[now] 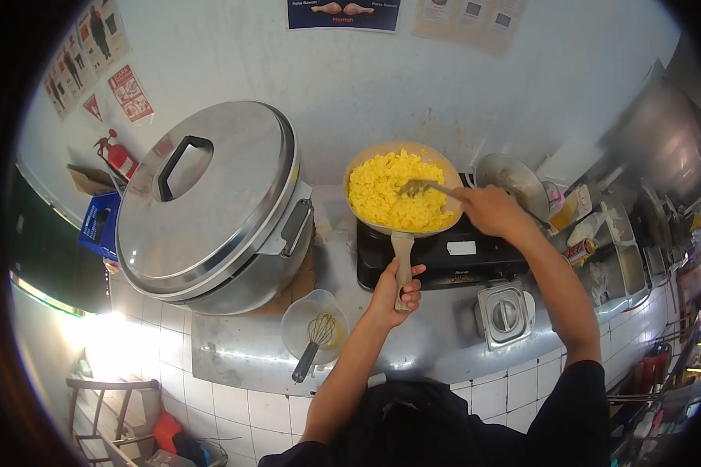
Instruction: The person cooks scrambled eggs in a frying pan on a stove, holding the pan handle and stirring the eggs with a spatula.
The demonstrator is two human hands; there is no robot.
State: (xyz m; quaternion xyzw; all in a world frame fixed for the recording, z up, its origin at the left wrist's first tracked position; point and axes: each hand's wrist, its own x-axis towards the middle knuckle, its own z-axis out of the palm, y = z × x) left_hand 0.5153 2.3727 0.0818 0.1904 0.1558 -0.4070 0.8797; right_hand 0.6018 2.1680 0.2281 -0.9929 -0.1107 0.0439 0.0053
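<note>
Evidently, the left hand [394, 297] has its fingers wrapped round the handle [402, 251], which juts out at the front of the stove [475, 270]. That looks the safest place to hold: the loaded frying pan [443, 165] is probably hot and front-heavy, so I'd want that grip firm. The pan is over the stove's left part; whether it rests there or is lifted, I can't tell. Farther back over the stove, the right hand [493, 211] has its fingers closed on a utensil [422, 186] dipped into yellow, crumbly food [385, 187], likely soft, light and easily broken.
</note>
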